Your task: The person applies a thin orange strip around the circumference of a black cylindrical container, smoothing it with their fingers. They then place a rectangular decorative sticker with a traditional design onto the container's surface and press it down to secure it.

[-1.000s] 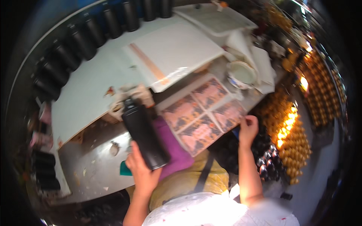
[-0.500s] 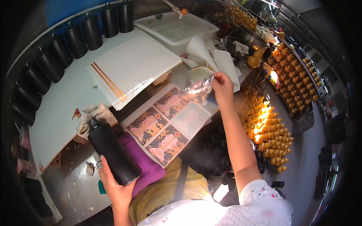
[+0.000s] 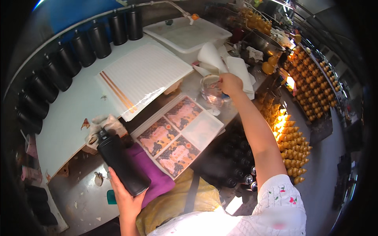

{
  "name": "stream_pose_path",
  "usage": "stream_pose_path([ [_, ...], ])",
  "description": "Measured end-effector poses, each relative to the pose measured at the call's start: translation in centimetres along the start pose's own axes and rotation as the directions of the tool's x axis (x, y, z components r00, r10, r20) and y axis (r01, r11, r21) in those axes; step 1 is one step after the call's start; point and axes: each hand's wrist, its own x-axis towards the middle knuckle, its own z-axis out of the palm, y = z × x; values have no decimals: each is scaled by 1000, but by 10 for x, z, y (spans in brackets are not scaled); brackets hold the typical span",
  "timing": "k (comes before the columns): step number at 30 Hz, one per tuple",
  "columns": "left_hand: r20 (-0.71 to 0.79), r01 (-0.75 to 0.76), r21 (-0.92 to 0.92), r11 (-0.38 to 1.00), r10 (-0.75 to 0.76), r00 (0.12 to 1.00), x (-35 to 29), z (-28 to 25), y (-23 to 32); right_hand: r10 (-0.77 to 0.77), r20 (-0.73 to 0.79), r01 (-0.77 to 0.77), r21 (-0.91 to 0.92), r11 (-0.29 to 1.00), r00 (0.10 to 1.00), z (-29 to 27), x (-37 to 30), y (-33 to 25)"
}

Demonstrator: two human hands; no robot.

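Observation:
My left hand (image 3: 126,198) is wrapped round the lower part of a matte black bottle (image 3: 123,163), which leans with its neck up and to the left. My right hand (image 3: 231,83) pinches a piece of clear, shiny film (image 3: 214,96) at its upper corner. The film hangs at a round, clear-walled bowl (image 3: 205,80) and partly covers it; whether it dips inside I cannot tell. In front lies a shallow white tray (image 3: 156,115) with several printed sheets (image 3: 157,134) in pink, dark and gold. Its right-hand section shows a plain whitish sheet (image 3: 202,128).
A row of black bottles (image 3: 80,48) lines the pale board's far left edge. A ribbed white panel (image 3: 147,70) carries two brown sticks (image 3: 118,92). Behind stands a translucent tub (image 3: 185,37). Crumpled cloth (image 3: 104,128) and purple fabric (image 3: 147,167) lie nearby; golden gourd-shaped pieces (image 3: 293,147) stand right.
My right hand has drawn the film away from above the tray to the bowl. My left hand keeps its hold on the bottle. The whole view has shifted slightly.

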Motion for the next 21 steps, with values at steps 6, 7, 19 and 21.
stream_pose_path([
  [6,132,57,-8,998,-56,990,1,-18,3,-387,-582,540,108,835,715,-59,-72,-53],
  [7,104,19,22,1000,-21,994,1,-17,0,-406,-579,569,123,813,706,-69,-85,-68],
  [19,52,-152,54,987,149,987,0,-4,-16,-561,-613,827,342,446,556,-118,-187,-175],
  [21,12,-188,49,981,187,982,-2,-9,-11,-589,-605,844,407,350,536,-130,-199,-194],
])
